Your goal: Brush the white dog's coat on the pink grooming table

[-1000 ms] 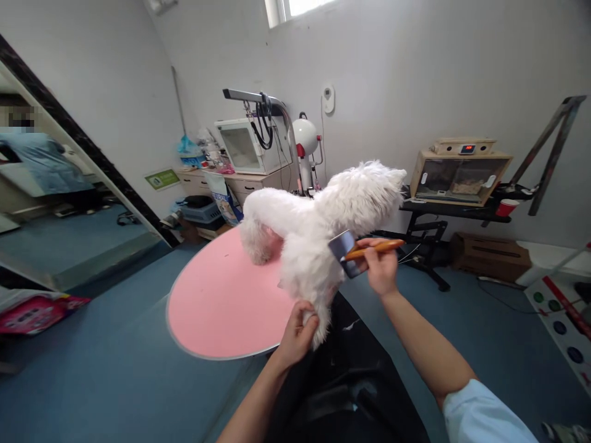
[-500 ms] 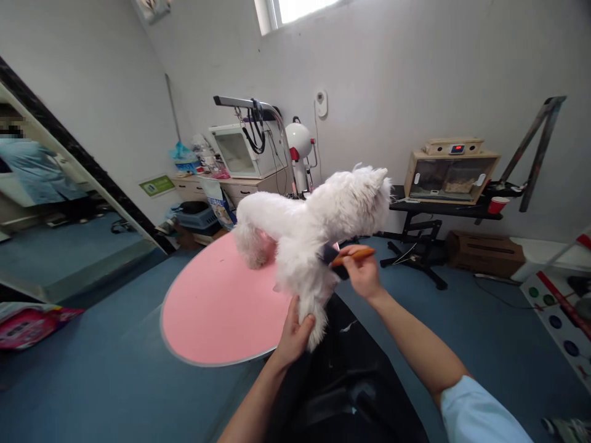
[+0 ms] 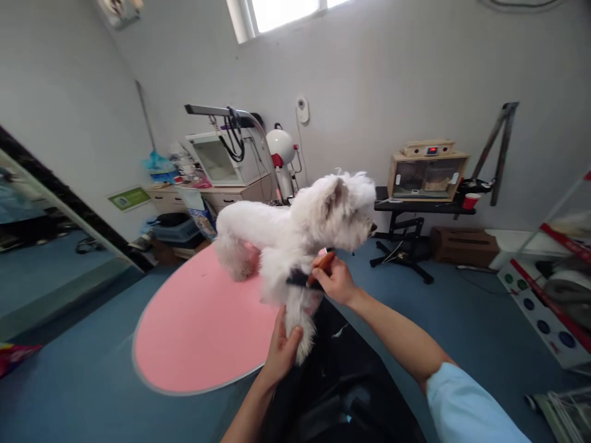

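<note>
One dog (image 3: 277, 227), one brush (image 3: 324, 263), one red cup (image 3: 470, 202)

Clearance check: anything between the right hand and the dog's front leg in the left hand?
Only the brush: the right hand grips it, and it sits against the fur high on the front leg of the dog. The left hand holds that leg lower down, not between. Nothing else visible blocks it.

1 bright window (image 3: 286, 13) sits high in the pale grey wall (image 3: 378, 80) above blue floor (image 3: 83, 394).
</note>
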Motion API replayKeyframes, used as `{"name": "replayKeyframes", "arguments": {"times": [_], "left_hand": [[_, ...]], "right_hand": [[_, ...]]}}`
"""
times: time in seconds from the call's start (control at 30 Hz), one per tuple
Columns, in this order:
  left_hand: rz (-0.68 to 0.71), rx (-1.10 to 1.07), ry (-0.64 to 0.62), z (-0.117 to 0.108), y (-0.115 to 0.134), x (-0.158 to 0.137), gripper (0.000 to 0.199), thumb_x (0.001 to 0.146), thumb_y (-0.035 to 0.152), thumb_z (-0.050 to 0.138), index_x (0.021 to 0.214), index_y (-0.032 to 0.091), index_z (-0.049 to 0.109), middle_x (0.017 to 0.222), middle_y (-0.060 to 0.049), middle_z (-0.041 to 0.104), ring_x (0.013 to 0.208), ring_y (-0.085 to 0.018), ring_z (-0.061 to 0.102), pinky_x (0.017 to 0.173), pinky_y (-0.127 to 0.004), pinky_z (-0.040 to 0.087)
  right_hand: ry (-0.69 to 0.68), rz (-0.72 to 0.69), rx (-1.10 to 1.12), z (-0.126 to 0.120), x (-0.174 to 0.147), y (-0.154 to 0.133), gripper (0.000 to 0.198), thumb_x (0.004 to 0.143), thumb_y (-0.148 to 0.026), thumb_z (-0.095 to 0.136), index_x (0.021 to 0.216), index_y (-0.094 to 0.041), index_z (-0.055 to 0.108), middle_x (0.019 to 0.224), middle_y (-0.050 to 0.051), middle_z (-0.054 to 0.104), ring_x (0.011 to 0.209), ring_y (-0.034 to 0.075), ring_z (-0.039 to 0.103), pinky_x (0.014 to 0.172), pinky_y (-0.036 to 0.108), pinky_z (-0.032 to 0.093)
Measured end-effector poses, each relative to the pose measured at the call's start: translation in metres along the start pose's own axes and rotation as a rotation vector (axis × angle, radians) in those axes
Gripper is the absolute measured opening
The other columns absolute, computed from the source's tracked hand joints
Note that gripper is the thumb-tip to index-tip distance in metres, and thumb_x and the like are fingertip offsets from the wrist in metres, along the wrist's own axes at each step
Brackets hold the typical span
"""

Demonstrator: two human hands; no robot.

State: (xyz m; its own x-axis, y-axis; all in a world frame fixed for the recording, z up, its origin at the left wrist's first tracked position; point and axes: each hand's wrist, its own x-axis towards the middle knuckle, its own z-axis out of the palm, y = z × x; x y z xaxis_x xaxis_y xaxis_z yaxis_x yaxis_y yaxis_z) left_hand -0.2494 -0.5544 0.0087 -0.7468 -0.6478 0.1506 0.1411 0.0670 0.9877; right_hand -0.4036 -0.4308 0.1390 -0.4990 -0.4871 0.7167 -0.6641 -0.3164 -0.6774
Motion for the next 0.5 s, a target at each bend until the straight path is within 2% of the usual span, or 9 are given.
{"name": "replayKeyframes", "arguments": {"times": [0.03,0.07,0.17,0.2,0.3,0.33,0.43,0.47,0.5], "left_hand": [[0.002,0.011,0.04,-0.001,-0.002,0.001,0.081,0.069,0.06,0.072,0.137,0.027,0.045,0.146,-0.01,0.047,0.139,-0.03,0.038,0.117,-0.046,0.027],[-0.003,0.014,0.041,-0.001,-0.003,0.001,0.079,0.069,0.06,0.073,0.136,0.027,0.046,0.146,-0.01,0.048,0.14,-0.03,0.036,0.117,-0.046,0.027],[-0.014,0.003,-0.084,-0.001,-0.004,0.003,0.073,0.075,0.059,0.067,0.137,0.026,0.046,0.142,-0.011,0.052,0.137,-0.03,0.041,0.115,-0.048,0.032],[0.001,0.014,-0.091,-0.001,-0.004,0.003,0.073,0.076,0.059,0.066,0.138,0.026,0.046,0.143,-0.011,0.05,0.137,-0.03,0.041,0.115,-0.048,0.031],[0.063,0.09,0.022,0.002,-0.002,0.005,0.075,0.073,0.058,0.069,0.138,0.026,0.047,0.148,-0.01,0.045,0.141,-0.03,0.034,0.118,-0.049,0.024],[0.073,0.106,0.022,0.003,-0.001,0.006,0.073,0.074,0.058,0.068,0.137,0.026,0.048,0.145,-0.01,0.048,0.14,-0.031,0.035,0.118,-0.049,0.024],[0.089,0.126,-0.052,0.004,-0.002,0.007,0.069,0.078,0.058,0.063,0.135,0.023,0.05,0.136,-0.013,0.056,0.134,-0.032,0.043,0.115,-0.052,0.029],[0.094,0.141,-0.048,0.004,-0.003,0.007,0.07,0.078,0.059,0.062,0.136,0.022,0.049,0.138,-0.014,0.055,0.135,-0.033,0.042,0.115,-0.052,0.029],[0.098,0.16,-0.026,0.004,-0.004,0.007,0.072,0.077,0.059,0.063,0.137,0.021,0.047,0.141,-0.014,0.051,0.137,-0.033,0.04,0.116,-0.052,0.027]], "right_hand": [[0.086,-0.028,-0.013,0.001,0.0,0.0,0.015,0.086,-0.037,0.059,0.085,-0.022,0.056,0.082,0.003,0.066,0.079,0.019,0.065,0.081,0.037,0.054],[0.108,-0.049,-0.008,0.002,0.001,0.001,0.016,0.085,-0.038,0.06,0.084,-0.022,0.056,0.086,0.004,0.067,0.085,0.02,0.065,0.085,0.038,0.053],[-0.126,0.032,0.071,0.004,-0.001,0.004,0.019,0.085,-0.04,0.061,0.087,-0.022,0.057,0.087,0.004,0.067,0.079,0.018,0.066,0.077,0.035,0.055],[-0.141,0.078,0.083,0.005,-0.002,0.005,0.02,0.085,-0.041,0.062,0.089,-0.021,0.058,0.087,0.004,0.067,0.077,0.018,0.066,0.074,0.033,0.055],[0.066,0.074,0.108,0.006,-0.005,0.01,0.023,0.085,-0.043,0.062,0.091,-0.022,0.056,0.098,0.007,0.067,0.089,0.02,0.066,0.083,0.037,0.054],[0.061,0.048,0.141,0.006,-0.007,0.012,0.023,0.084,-0.044,0.063,0.091,-0.022,0.055,0.101,0.008,0.067,0.091,0.02,0.065,0.085,0.038,0.054],[-0.106,0.071,0.24,0.006,-0.011,0.015,0.027,0.083,-0.048,0.063,0.089,-0.023,0.054,0.095,0.006,0.066,0.08,0.019,0.066,0.076,0.036,0.055],[-0.07,0.103,0.252,0.006,-0.012,0.016,0.029,0.083,-0.049,0.063,0.089,-0.023,0.053,0.093,0.006,0.066,0.079,0.018,0.065,0.074,0.035,0.055],[0.026,0.123,0.256,0.006,-0.013,0.017,0.03,0.083,-0.051,0.062,0.09,-0.023,0.052,0.093,0.006,0.065,0.081,0.019,0.065,0.076,0.035,0.055]]}}
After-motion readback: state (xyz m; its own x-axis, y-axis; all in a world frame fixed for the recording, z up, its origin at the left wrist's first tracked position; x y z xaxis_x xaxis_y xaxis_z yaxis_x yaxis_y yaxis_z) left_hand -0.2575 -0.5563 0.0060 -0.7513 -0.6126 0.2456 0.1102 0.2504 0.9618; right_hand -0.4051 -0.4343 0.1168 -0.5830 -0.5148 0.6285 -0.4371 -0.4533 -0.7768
